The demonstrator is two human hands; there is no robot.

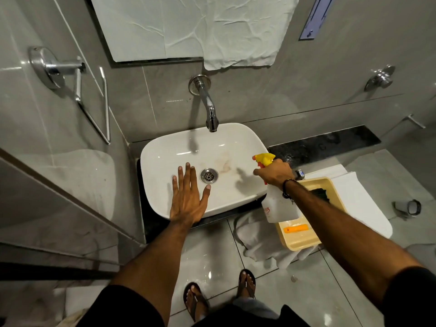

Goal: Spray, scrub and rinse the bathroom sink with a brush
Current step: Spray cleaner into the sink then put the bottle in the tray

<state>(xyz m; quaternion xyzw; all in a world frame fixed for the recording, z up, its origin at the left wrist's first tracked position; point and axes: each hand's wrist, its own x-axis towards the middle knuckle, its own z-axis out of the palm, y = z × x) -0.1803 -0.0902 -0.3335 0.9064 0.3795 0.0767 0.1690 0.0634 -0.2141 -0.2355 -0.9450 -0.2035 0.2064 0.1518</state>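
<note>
1. The spraying step is in hand, I judge; the right hand (274, 172) grips the spray bottle (278, 201) at the sink's (165, 147) right rim, fingers wrapped round its neck, yellow nozzle aimed into the basin.
2. The left hand (187, 199) lies flat inside the sink, left of the drain (209, 175), fingers spread and holding nothing.
3. Brownish stains (224, 164) sit just right of the drain.
4. Next comes squeezing the trigger over the stains; the brush is likely in the beige tub (304, 241) right of the sink, though I cannot tell.

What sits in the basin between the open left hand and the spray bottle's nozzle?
In the head view: the drain and brownish stains, between left hand and spray bottle.
</note>
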